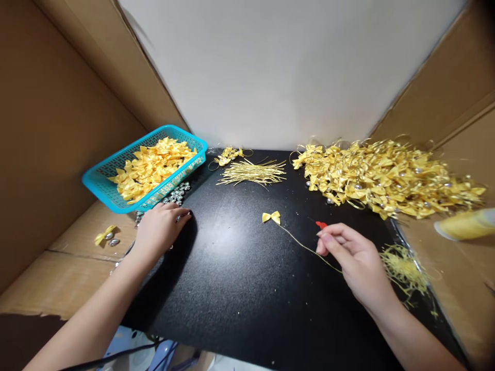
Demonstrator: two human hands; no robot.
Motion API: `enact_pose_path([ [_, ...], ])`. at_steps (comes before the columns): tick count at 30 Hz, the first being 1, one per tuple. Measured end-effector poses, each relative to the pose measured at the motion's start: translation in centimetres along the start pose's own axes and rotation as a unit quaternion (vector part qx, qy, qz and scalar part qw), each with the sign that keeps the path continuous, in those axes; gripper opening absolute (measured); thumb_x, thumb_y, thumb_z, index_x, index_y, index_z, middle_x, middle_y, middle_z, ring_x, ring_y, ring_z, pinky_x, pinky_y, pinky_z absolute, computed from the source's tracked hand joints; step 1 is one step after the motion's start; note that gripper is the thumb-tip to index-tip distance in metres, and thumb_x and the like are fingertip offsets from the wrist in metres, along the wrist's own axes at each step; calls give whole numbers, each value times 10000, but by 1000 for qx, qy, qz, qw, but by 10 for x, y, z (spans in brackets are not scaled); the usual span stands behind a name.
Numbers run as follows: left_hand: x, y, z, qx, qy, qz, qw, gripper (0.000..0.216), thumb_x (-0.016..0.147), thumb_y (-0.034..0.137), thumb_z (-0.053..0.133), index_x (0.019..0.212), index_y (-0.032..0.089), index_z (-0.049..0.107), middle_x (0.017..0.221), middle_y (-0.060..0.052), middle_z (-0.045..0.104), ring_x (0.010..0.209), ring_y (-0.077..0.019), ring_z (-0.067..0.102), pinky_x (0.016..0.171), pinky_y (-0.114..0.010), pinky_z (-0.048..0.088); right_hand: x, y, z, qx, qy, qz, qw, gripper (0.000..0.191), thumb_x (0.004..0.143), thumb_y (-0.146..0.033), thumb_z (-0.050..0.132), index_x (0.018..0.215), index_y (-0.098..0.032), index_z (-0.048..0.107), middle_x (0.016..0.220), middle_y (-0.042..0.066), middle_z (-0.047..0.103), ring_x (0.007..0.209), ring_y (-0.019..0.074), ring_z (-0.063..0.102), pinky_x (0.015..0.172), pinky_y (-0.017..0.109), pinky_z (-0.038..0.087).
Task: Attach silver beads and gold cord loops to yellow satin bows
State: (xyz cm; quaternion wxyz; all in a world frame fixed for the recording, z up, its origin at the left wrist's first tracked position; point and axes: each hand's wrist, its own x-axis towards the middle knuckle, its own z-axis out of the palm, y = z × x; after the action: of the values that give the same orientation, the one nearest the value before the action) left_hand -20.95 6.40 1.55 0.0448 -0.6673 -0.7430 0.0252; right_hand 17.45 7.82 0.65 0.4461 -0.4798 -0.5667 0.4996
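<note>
My left hand (159, 231) is at the left edge of the black board, beside a heap of silver beads (177, 195). Its fingers are curled together, with a silver bead (178, 218) showing at the fingertips. My right hand (350, 255) is closed in a pinch over the right side of the board. From its fingertips sticks a small red piece (320, 225) with what looks like a thin needle tip. A yellow ribbon bow (271, 217) lies mid-board, and a thin thread (299, 243) runs from it to beneath my right hand.
A turquoise basket (106, 194) of yellow bows stands at the back left. Gold twist ties (253, 172) lie at the back. Finished gold bows (371, 178) are heaped at right, near a yellow thread spool (462, 225) and tangled thread (404, 268). Cardboard walls (65, 67) enclose the sides.
</note>
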Motion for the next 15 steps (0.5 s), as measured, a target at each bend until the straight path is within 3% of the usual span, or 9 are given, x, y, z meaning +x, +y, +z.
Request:
enact_pose_path([
  [2,2,9,-3,-93,27,-14,995,364,851,430,491,910,189,757,942,-123,718,901,-302,612,808,-391,444,-1,0,3,-7,-7,-7,1000,238,843,-414,645,765,-190,636,597,6,635,578,134,630,584,231,530],
  [4,1,31,-7,-261,25,-47,964,379,813,484,561,939,178,744,937,-112,714,851,-263,608,785,-364,446,-3,0,7,-25,-20,-19,999,229,861,-392,623,759,-187,634,590,2,628,573,129,619,578,226,514],
  [5,0,47,-9,-371,-9,-66,926,401,793,517,595,974,187,733,934,-95,714,813,-232,603,746,-336,448,-5,0,10,-37,-30,-26,999,222,873,-375,608,758,-187,633,590,1,625,572,128,614,576,226,505],
  [6,-2,65,-10,-488,-62,-79,867,428,751,550,640,956,185,730,923,-89,714,786,-208,596,711,-310,447,-7,0,13,-53,-42,-36,997,214,885,-352,592,755,-186,631,591,-1,622,573,126,611,577,227,496],
  [8,-7,105,-12,-657,-201,-90,721,486,667,588,718,907,165,725,893,-92,701,711,-159,558,650,-273,429,-11,0,18,-91,-67,-65,991,186,897,-291,571,754,-187,628,596,-5,620,572,123,604,580,231,480],
  [10,-12,140,-14,-743,-292,-105,593,486,615,558,786,884,159,721,840,-76,675,661,-112,510,621,-236,403,-14,-1,21,-133,-79,-114,981,154,889,-225,567,753,-189,628,613,-8,627,576,119,597,588,236,466],
  [12,-16,165,-17,-776,-342,-108,519,440,615,511,814,860,158,722,794,-53,645,597,-70,421,569,-199,351,-15,-2,22,-165,-75,-168,969,138,877,-178,569,755,-191,632,635,-7,636,587,119,592,596,241,461],
  [15,-17,181,-23,-789,-378,-107,473,375,634,465,822,831,159,728,752,-29,600,567,-50,340,531,-173,298,-14,-4,19,-176,-67,-213,959,137,874,-151,565,765,-195,635,673,0,661,615,126,605,611,249,471],
])
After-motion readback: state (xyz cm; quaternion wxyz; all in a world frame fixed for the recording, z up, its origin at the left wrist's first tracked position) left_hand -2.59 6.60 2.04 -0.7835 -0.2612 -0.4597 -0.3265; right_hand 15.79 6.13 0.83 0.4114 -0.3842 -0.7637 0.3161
